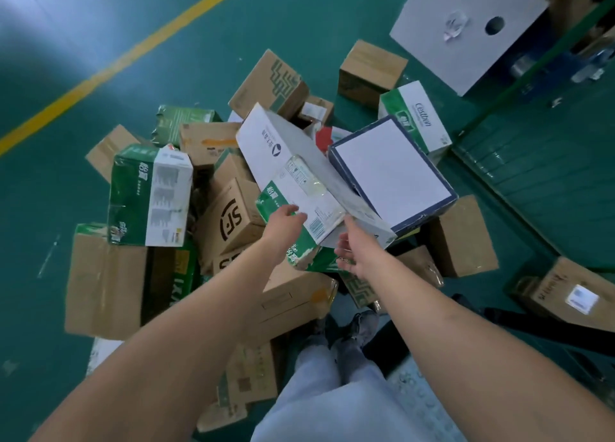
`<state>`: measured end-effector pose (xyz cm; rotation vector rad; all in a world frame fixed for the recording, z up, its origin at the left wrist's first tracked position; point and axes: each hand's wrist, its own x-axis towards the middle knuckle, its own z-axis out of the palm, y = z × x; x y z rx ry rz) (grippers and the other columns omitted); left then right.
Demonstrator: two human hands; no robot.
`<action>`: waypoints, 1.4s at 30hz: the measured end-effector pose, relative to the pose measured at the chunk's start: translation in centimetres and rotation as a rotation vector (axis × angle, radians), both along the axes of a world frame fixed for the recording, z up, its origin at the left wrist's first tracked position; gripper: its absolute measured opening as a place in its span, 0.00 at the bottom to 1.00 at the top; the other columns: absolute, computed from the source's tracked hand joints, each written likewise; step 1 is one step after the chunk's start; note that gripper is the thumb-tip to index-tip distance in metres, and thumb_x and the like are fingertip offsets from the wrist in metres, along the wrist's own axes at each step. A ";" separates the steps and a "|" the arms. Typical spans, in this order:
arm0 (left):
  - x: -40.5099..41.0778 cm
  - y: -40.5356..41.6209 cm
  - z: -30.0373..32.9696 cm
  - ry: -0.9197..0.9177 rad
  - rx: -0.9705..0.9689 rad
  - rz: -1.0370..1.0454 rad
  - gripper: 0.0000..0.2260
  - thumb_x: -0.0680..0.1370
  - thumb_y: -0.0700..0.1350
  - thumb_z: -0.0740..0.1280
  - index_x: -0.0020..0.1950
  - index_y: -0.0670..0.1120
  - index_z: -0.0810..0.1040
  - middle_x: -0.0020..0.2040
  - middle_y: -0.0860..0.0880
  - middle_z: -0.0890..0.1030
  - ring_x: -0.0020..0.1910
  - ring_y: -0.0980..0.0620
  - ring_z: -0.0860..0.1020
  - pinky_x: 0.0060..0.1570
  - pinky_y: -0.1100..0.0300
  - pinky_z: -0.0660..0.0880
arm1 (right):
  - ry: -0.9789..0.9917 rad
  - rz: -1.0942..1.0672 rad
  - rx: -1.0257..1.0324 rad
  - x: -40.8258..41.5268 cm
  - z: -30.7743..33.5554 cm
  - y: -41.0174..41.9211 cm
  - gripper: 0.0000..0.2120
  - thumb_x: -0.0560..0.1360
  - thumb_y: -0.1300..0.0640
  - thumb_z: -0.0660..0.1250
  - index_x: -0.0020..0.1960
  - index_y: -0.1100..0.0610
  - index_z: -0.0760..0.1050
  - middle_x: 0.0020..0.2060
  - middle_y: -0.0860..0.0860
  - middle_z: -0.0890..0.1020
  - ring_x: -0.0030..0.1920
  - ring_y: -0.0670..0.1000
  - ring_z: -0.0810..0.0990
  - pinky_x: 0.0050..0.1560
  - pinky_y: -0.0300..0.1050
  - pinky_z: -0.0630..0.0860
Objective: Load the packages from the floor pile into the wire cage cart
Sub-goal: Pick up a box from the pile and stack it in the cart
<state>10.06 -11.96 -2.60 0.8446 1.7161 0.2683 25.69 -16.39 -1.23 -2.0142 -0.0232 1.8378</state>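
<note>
A pile of cardboard and green-and-white packages covers the green floor. On top lies a long white box (286, 162), tilted, with its near end toward me. My left hand (286, 223) touches that near end from the left with fingers stretched out. My right hand (349, 248) is at the box's near right corner, fingers spread and relaxed, the palm under the edge. A dark-blue-rimmed box with a white top (392, 172) leans against the white box's right side. The green wire cage cart (532, 162) stands at the right, only partly in view.
A brown SF box (233, 218) and a green-and-white pack (149, 195) lie left of my hands. A large white board (466, 32) stands at the top right. A yellow floor line (109, 72) runs across the upper left. My legs and shoes (352, 332) are just below the pile.
</note>
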 end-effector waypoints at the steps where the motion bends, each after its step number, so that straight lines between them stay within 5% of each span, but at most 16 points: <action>1: 0.0 1.0 -0.8 0.014 0.010 -0.021 0.21 0.83 0.48 0.63 0.77 0.48 0.69 0.73 0.47 0.73 0.57 0.50 0.73 0.53 0.57 0.69 | 0.011 -0.038 -0.020 -0.1 -0.8 1.0 0.21 0.83 0.38 0.59 0.51 0.57 0.74 0.38 0.51 0.75 0.40 0.51 0.75 0.46 0.50 0.78; 7: -0.4 5.5 -4.2 0.081 0.028 -0.092 0.24 0.83 0.48 0.63 0.79 0.49 0.64 0.74 0.46 0.69 0.41 0.58 0.73 0.36 0.61 0.70 | 0.025 -0.152 -0.079 -0.6 -4.5 4.0 0.16 0.83 0.43 0.62 0.47 0.55 0.74 0.36 0.51 0.74 0.36 0.49 0.72 0.52 0.49 0.80; 11: -0.7 7.2 -4.8 0.131 0.021 -0.113 0.28 0.83 0.50 0.64 0.81 0.50 0.59 0.79 0.45 0.62 0.52 0.49 0.76 0.45 0.56 0.72 | -0.047 -0.252 -0.075 -0.1 -5.6 3.8 0.11 0.81 0.51 0.66 0.57 0.58 0.75 0.39 0.52 0.73 0.36 0.49 0.71 0.42 0.48 0.82; 16: -0.6 9.7 -5.9 0.206 0.035 -0.169 0.35 0.82 0.59 0.64 0.84 0.51 0.52 0.83 0.47 0.54 0.77 0.41 0.64 0.68 0.46 0.70 | -0.027 -0.253 -0.104 1.8 -6.3 3.3 0.07 0.81 0.55 0.66 0.57 0.56 0.74 0.35 0.50 0.69 0.33 0.47 0.69 0.49 0.57 0.84; 21: 0.6 12.8 -7.1 0.183 0.039 -0.220 0.39 0.79 0.66 0.64 0.83 0.51 0.52 0.82 0.46 0.60 0.77 0.40 0.65 0.73 0.42 0.66 | 0.015 -0.222 -0.151 2.3 -6.7 2.2 0.10 0.82 0.49 0.61 0.48 0.56 0.72 0.33 0.49 0.72 0.34 0.50 0.75 0.62 0.67 0.76; 26: 1.6 11.8 -8.1 0.317 0.036 -0.418 0.39 0.76 0.73 0.60 0.80 0.52 0.63 0.76 0.42 0.66 0.73 0.38 0.67 0.70 0.38 0.69 | 0.014 -0.297 -0.177 3.2 -7.0 -0.3 0.18 0.82 0.46 0.54 0.58 0.56 0.77 0.52 0.58 0.83 0.55 0.58 0.83 0.59 0.65 0.75; 30: 2.2 8.8 -7.5 0.284 0.072 -0.433 0.37 0.76 0.71 0.63 0.78 0.52 0.63 0.73 0.43 0.67 0.72 0.39 0.67 0.70 0.39 0.69 | -0.031 -0.369 -0.192 3.0 -6.2 -2.3 0.18 0.83 0.46 0.57 0.48 0.57 0.78 0.41 0.56 0.86 0.51 0.59 0.84 0.69 0.63 0.71; 34: 2.1 5.5 -5.1 0.176 0.086 -0.343 0.35 0.76 0.68 0.66 0.74 0.49 0.62 0.70 0.44 0.73 0.66 0.40 0.75 0.66 0.42 0.73 | -0.039 -0.406 -0.151 3.1 -3.7 -4.3 0.18 0.85 0.47 0.56 0.45 0.57 0.75 0.25 0.52 0.83 0.37 0.54 0.82 0.56 0.56 0.81; 37: 2.6 3.7 -2.1 0.156 0.111 -0.353 0.33 0.78 0.67 0.66 0.73 0.48 0.63 0.69 0.46 0.76 0.65 0.41 0.76 0.63 0.45 0.74 | -0.052 -0.414 -0.107 4.3 -1.8 -6.1 0.19 0.86 0.46 0.54 0.47 0.55 0.75 0.34 0.53 0.83 0.35 0.53 0.81 0.37 0.47 0.79; 42: 5.0 -0.2 1.9 0.122 0.138 -0.393 0.31 0.76 0.69 0.64 0.68 0.48 0.69 0.60 0.47 0.79 0.56 0.45 0.78 0.56 0.49 0.75 | -0.149 -0.406 -0.043 7.6 1.8 -10.8 0.22 0.86 0.40 0.51 0.52 0.53 0.76 0.41 0.54 0.83 0.38 0.54 0.83 0.33 0.43 0.77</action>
